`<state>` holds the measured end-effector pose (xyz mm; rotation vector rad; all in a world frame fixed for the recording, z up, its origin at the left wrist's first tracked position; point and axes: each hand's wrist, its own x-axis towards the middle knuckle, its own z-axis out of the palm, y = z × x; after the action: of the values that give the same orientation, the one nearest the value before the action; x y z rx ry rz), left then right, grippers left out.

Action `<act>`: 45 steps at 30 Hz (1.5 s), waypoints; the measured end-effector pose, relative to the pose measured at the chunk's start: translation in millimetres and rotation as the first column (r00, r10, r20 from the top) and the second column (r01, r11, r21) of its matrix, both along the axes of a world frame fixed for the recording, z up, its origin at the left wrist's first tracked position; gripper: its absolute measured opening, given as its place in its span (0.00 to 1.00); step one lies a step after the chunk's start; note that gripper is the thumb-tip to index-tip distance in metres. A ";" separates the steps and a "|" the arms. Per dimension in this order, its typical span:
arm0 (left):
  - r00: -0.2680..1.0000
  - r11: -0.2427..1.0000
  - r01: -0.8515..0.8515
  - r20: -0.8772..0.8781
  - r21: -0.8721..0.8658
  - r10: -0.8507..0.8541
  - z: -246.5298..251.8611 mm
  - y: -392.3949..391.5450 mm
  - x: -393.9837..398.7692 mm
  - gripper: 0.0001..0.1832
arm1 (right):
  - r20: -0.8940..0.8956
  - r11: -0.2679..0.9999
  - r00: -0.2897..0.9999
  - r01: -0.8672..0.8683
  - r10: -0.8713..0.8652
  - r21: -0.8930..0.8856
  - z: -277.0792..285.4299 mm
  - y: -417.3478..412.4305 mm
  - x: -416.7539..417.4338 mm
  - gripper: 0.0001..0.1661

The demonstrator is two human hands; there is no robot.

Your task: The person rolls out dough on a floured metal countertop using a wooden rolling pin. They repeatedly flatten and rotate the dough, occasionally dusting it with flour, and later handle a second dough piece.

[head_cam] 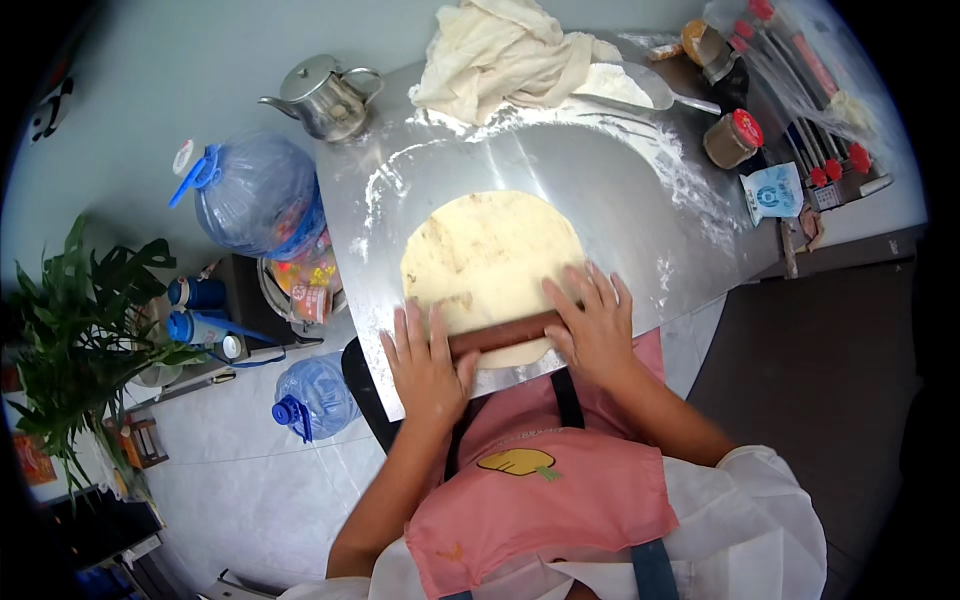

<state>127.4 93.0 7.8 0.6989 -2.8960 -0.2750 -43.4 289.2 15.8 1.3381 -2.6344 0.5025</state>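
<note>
A round sheet of pale dough lies flat on a metal work surface, with brownish marks on its upper face. Across its near part runs a brown rolling pin, slightly slanted. My left hand covers the pin's left end, and my right hand covers the right end. On both hands the fingers are stretched out and spread, with the pin passing between thumb and fingers. A narrow strip of dough shows on my side of the pin. The pin's ends are hidden under my palms.
White flour rings the metal sheet. Behind it lie a crumpled cloth and a scoop of flour. A metal teapot and a large water bottle stand left; a red-lidded jar stands right.
</note>
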 end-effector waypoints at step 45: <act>0.995 0.993 -0.048 0.078 -0.107 0.057 -19.1 -80.2 -96.3 0.42 | 0.039 0.987 0.987 0.154 -0.155 0.038 -16.2 -97.5 -81.8 0.38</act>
<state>31.2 12.8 -11.3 0.7838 -2.9370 -0.0885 -125.2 191.7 -0.4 1.1318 -2.7647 0.4697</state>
